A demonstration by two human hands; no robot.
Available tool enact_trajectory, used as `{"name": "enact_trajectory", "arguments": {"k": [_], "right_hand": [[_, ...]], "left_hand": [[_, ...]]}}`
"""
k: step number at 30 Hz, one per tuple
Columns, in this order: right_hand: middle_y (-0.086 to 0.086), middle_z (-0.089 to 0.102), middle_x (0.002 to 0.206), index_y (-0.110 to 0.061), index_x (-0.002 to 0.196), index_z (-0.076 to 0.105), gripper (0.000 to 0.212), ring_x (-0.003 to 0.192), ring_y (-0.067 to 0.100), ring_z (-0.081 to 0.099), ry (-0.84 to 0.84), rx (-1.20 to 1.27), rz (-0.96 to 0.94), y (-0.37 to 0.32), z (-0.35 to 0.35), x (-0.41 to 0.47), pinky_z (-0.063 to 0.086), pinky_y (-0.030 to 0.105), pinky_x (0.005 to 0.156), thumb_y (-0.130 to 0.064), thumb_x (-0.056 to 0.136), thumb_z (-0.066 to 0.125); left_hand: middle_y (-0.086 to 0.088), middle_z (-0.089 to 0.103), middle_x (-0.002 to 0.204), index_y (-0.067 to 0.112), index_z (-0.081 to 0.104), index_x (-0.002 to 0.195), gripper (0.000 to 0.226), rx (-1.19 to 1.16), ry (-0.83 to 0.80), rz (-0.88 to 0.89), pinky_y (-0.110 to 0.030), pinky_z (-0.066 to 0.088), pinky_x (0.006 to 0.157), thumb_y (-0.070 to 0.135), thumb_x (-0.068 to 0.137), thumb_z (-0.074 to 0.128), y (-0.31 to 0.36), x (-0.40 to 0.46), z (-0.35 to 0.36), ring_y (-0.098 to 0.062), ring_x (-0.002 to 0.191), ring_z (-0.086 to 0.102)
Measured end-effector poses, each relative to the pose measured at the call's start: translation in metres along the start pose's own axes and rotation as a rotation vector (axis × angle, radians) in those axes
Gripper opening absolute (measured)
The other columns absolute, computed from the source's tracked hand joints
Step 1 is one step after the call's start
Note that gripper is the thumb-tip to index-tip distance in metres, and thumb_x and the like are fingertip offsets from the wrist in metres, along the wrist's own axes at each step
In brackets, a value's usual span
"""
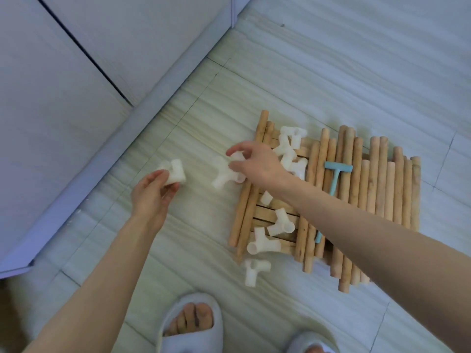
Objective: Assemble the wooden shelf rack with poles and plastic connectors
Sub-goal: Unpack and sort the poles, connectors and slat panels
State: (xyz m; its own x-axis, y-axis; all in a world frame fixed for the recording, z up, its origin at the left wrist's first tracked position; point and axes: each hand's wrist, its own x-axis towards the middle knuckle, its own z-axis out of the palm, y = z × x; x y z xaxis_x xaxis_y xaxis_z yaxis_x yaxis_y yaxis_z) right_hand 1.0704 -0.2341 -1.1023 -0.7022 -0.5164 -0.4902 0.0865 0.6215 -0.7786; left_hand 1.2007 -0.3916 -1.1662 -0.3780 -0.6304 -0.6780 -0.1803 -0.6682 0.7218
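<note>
A pile of wooden poles (356,200) lies on the tiled floor, right of centre. Several white plastic connectors (288,149) sit on its left part, more near the front (262,245). My left hand (153,192) grips one white connector (175,171) on the floor left of the pile. My right hand (257,161) reaches across the pile's left edge, its fingers closed on another white connector (224,174) just left of the poles.
A small light-blue plastic mallet (336,174) rests on the poles. A white cabinet or wall base (76,98) runs diagonally at the left. Two slippered feet (191,322) stand at the bottom edge. One connector (253,272) lies on the floor before the pile.
</note>
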Motion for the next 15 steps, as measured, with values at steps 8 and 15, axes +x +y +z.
{"name": "enact_trajectory", "arguments": {"k": [8, 15], "right_hand": [[0.011, 0.044, 0.132, -0.003, 0.138, 0.039, 0.053, 0.106, 0.020, 0.046, -0.059, 0.884, 0.372, -0.037, 0.067, 0.058, 0.051, 0.040, 0.091, -0.004, 0.089, 0.060], [0.002, 0.028, 0.151, -0.013, 0.145, 0.031, 0.053, 0.136, 0.021, 0.030, -0.117, 0.873, 0.338, -0.038, 0.050, 0.052, 0.043, 0.045, 0.101, -0.026, 0.097, 0.049]], "left_hand": [[-0.013, 0.058, 0.111, 0.006, 0.056, 0.109, 0.015, -0.243, -0.057, -0.118, -0.033, 0.052, 0.085, 0.007, 0.096, 0.047, 0.027, 0.046, -0.001, -0.024, 0.102, 0.060], [-0.012, 0.029, 0.150, 0.030, 0.015, 0.149, 0.055, 0.119, -0.272, -0.042, -0.035, 0.042, 0.097, 0.013, 0.101, 0.035, 0.038, 0.047, 0.013, -0.026, 0.132, 0.039]]}}
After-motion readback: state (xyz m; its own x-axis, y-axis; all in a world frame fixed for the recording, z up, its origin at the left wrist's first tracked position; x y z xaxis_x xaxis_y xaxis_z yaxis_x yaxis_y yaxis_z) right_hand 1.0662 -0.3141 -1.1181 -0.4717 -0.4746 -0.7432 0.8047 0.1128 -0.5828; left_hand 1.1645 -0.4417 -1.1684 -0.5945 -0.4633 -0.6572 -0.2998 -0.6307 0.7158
